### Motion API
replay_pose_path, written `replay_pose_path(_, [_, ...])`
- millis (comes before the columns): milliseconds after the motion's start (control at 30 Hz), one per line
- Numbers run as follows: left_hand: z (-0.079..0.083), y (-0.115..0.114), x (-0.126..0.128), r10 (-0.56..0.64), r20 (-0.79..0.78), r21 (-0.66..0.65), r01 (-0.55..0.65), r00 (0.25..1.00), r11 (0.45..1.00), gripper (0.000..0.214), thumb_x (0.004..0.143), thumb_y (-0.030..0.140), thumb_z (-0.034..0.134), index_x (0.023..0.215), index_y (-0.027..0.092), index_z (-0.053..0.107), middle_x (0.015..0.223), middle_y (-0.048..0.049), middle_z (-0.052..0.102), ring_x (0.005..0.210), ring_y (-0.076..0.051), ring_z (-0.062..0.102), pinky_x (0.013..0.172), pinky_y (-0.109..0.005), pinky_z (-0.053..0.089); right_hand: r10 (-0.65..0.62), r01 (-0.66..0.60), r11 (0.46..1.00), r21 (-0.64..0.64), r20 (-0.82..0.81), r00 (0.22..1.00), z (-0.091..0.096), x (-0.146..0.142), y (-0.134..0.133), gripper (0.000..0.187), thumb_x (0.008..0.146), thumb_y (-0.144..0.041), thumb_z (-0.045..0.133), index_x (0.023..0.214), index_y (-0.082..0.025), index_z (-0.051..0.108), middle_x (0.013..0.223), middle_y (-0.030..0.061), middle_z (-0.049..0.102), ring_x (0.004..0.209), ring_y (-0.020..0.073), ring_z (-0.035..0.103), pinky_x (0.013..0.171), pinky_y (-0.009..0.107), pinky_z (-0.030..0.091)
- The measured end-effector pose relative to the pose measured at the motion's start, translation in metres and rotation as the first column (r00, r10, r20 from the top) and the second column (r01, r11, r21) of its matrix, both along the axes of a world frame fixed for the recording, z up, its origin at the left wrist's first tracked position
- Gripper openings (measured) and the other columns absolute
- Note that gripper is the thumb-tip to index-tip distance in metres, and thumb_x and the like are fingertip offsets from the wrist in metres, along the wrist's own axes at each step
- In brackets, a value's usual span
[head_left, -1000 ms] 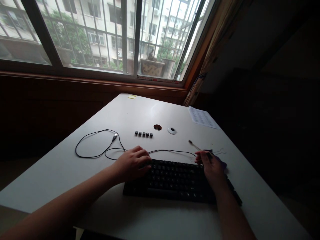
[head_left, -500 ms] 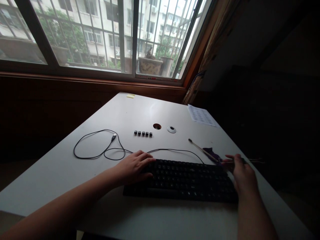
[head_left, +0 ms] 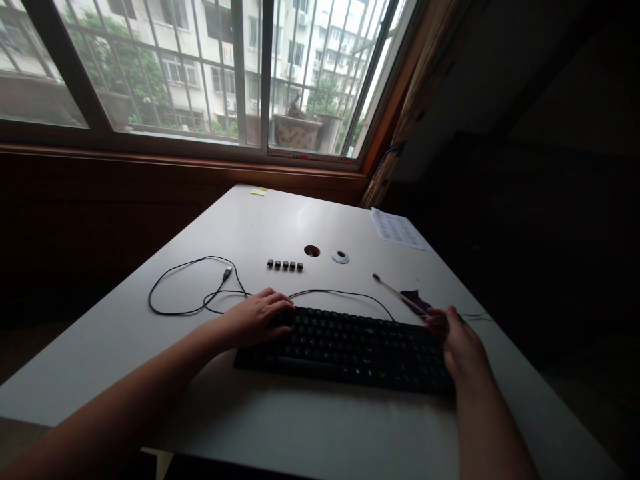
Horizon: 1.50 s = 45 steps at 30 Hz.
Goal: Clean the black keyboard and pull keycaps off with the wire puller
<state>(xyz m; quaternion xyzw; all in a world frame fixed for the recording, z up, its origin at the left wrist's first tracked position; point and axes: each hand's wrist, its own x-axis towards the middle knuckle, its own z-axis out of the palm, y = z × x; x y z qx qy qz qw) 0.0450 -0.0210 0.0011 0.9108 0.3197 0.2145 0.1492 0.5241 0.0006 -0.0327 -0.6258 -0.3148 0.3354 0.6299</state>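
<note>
One keyboard (head_left: 345,350), five loose keycaps (head_left: 285,265) — one cable (head_left: 320,291)

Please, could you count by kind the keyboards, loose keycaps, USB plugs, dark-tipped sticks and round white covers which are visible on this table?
Keyboard: 1
Loose keycaps: 5
USB plug: 1
Dark-tipped stick: 1
Round white cover: 1
Total: 9

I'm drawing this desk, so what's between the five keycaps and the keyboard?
In the head view, the black USB cable runs between keycaps and keyboard, with part of the left hand there too.
</note>
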Motion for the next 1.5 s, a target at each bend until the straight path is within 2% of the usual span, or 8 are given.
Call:
replay_pose_path(233, [0.000, 0.003, -0.002, -0.024, 0.013, 0.018, 0.024, 1.000, 1.000, 0.034, 0.095, 0.037, 0.063, 0.125, 0.021, 0.059, 0.126, -0.0098, 0.064, 0.116, -0.027, 0.055, 0.096, -0.042, 0.054, -0.038, 0.026, 0.996, 0.087, 0.137, 0.990, 0.015, -0.016, -0.006, 0.056, 0.075, -0.070, 0.069, 0.085, -0.015, 0.071, 0.068, 0.0021, 0.067, 0.058, 0.0117, 0.062, 0.056, 0.023, 0.050])
replay_pose_path(433, [0.001, 0.002, -0.002, -0.022, 0.047, 0.000, 0.022, 0.999, 1.000, 0.034, 0.093, 0.038, 0.066, 0.123, 0.022, 0.060, 0.121, -0.0100, 0.065, 0.114, -0.026, 0.056, 0.093, -0.040, 0.054, 0.254, -0.280, 0.958, 0.060, 0.275, 0.927, 0.050, -0.084, -0.001, 0.050, 0.073, -0.063, 0.076, 0.092, -0.017, 0.068, 0.076, 0.0039, 0.070, 0.068, 0.0176, 0.069, 0.068, 0.031, 0.057])
replay_pose_path(500, [0.002, 0.001, -0.002, -0.017, 0.043, -0.007, 0.017, 0.999, 1.000, 0.035, 0.093, 0.037, 0.066, 0.123, 0.022, 0.060, 0.120, -0.0096, 0.065, 0.113, -0.026, 0.056, 0.093, -0.040, 0.054, 0.390, -0.418, 0.908, 0.020, 0.322, 0.863, 0.060, -0.113, 0.000, 0.047, 0.071, -0.058, 0.080, 0.093, -0.019, 0.065, 0.074, 0.0036, 0.071, 0.070, 0.0199, 0.071, 0.070, 0.033, 0.057])
replay_pose_path(633, [0.005, 0.000, 0.000, -0.023, 0.034, 0.000, 0.023, 0.999, 1.000, 0.033, 0.092, 0.037, 0.067, 0.121, 0.021, 0.062, 0.119, -0.0095, 0.065, 0.112, -0.026, 0.057, 0.093, -0.039, 0.054, 0.625, -0.655, 0.751, -0.082, 0.409, 0.665, 0.072, -0.164, 0.003, 0.038, 0.075, -0.050, 0.080, 0.092, -0.020, 0.065, 0.076, 0.0035, 0.073, 0.074, 0.0208, 0.071, 0.072, 0.034, 0.055])
replay_pose_path(733, [0.006, 0.000, 0.001, -0.025, 0.030, 0.013, 0.024, 0.999, 1.000, 0.030, 0.092, 0.036, 0.067, 0.118, 0.021, 0.063, 0.115, -0.0091, 0.067, 0.109, -0.025, 0.059, 0.091, -0.038, 0.055, 0.693, -0.758, 0.646, -0.094, 0.489, 0.530, 0.073, -0.193, 0.006, 0.030, 0.076, -0.046, 0.080, 0.087, -0.020, 0.069, 0.079, 0.0027, 0.072, 0.075, 0.0198, 0.069, 0.073, 0.034, 0.054])
replay_pose_path(833, [0.005, 0.000, 0.001, -0.014, 0.033, 0.028, 0.014, 0.999, 1.000, 0.026, 0.092, 0.034, 0.066, 0.115, 0.022, 0.065, 0.113, -0.0083, 0.067, 0.107, -0.025, 0.060, 0.091, -0.037, 0.055, 0.678, -0.809, 0.583, -0.078, 0.595, 0.432, 0.068, -0.212, 0.008, 0.021, 0.079, -0.042, 0.079, 0.082, -0.023, 0.073, 0.082, 0.0025, 0.070, 0.077, 0.0186, 0.066, 0.073, 0.033, 0.052])
replay_pose_path(1233, [0.000, 0.002, 0.003, -0.045, 0.031, 0.053, 0.043, 0.999, 0.998, 0.020, 0.096, 0.026, 0.060, 0.115, 0.021, 0.066, 0.119, -0.0086, 0.066, 0.110, -0.025, 0.059, 0.093, -0.039, 0.055, 0.640, -0.789, 0.608, -0.094, 0.646, 0.416, 0.048, -0.220, 0.003, 0.011, 0.085, -0.034, 0.073, 0.081, -0.024, 0.074, 0.082, 0.0017, 0.066, 0.076, 0.0167, 0.062, 0.067, 0.029, 0.050])
replay_pose_path(1500, [0.000, 0.002, 0.003, -0.048, 0.025, 0.043, 0.047, 0.999, 0.998, 0.021, 0.096, 0.026, 0.060, 0.116, 0.021, 0.066, 0.119, -0.0089, 0.065, 0.109, -0.025, 0.060, 0.093, -0.040, 0.055, 0.637, -0.811, 0.579, -0.081, 0.666, 0.388, 0.045, -0.223, 0.001, 0.009, 0.085, -0.031, 0.072, 0.082, -0.023, 0.072, 0.082, 0.0014, 0.064, 0.074, 0.0163, 0.062, 0.068, 0.029, 0.051])
